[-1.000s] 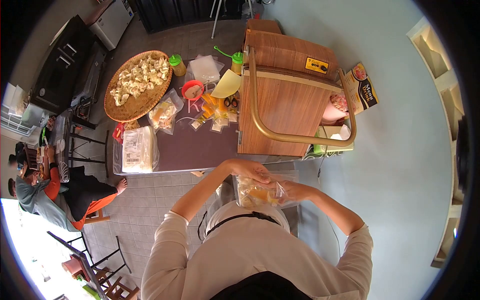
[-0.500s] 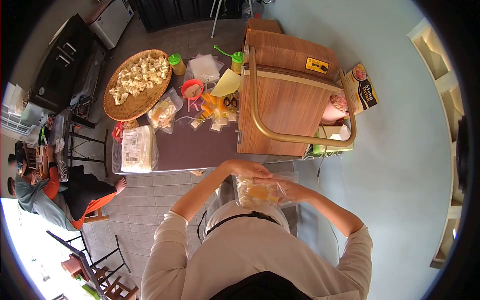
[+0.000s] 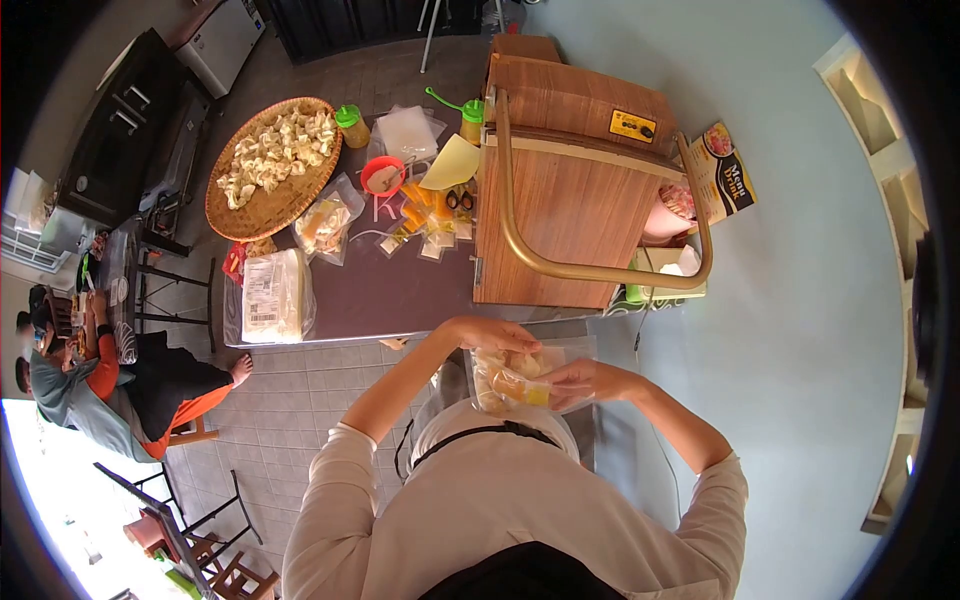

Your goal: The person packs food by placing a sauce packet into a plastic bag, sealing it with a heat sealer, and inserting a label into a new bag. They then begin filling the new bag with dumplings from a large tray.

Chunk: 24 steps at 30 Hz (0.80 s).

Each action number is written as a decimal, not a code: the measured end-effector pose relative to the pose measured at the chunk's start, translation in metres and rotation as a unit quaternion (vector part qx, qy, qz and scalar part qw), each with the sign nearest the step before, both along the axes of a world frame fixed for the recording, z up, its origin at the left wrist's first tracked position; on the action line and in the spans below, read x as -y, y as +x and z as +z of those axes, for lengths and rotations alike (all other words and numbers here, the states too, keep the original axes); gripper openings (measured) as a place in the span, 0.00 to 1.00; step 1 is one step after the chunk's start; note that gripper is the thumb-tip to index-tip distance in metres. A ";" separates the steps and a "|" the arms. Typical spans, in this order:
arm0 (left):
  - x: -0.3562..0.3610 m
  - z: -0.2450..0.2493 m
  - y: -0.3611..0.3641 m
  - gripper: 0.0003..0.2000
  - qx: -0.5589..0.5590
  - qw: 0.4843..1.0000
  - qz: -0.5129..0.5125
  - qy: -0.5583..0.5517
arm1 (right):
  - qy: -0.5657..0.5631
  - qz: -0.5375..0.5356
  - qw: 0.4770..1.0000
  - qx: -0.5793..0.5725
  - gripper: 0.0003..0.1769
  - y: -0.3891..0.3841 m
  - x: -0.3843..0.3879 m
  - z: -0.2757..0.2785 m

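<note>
Just in front of my waist is a clear plastic bag point(image 3: 486, 388) with pale dumpling-like pieces and small yellow-orange packets inside. My left hand point(image 3: 497, 335) grips its upper left side with curled fingers. On the opposite side, my right hand point(image 3: 588, 382) is closed on the bag's loose clear end, its fingertips beside a yellow packet. The fingers partly cover the contents. Beyond my hands, the table point(image 3: 420, 290) carries a second filled bag point(image 3: 325, 228) and several small sauce packets point(image 3: 425, 215).
A round woven tray point(image 3: 225, 215) of folded dumplings, a red bowl point(image 3: 383, 176), green-capped bottles point(image 3: 351, 128), scissors point(image 3: 460, 200) and a stack of wrapped plastic point(image 3: 272, 300) are on the table. A wooden cabinet point(image 3: 570, 220) with a gold rail stands right. A person point(image 3: 90, 385) sits far left.
My hands have moved apart on the bag. My right hand has come down and away from my left fingers, uncovering more of the contents. The table items stay put.
</note>
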<state>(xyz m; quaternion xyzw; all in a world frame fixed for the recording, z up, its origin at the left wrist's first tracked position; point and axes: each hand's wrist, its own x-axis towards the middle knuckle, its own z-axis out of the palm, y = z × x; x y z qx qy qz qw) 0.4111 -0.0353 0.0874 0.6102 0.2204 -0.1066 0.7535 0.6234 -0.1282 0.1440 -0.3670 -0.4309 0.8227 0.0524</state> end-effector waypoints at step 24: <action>0.029 0.042 -0.036 0.25 0.095 0.919 0.379 -0.050 | 0.273 -0.435 0.858 0.000 0.25 -0.037 -0.004 0.002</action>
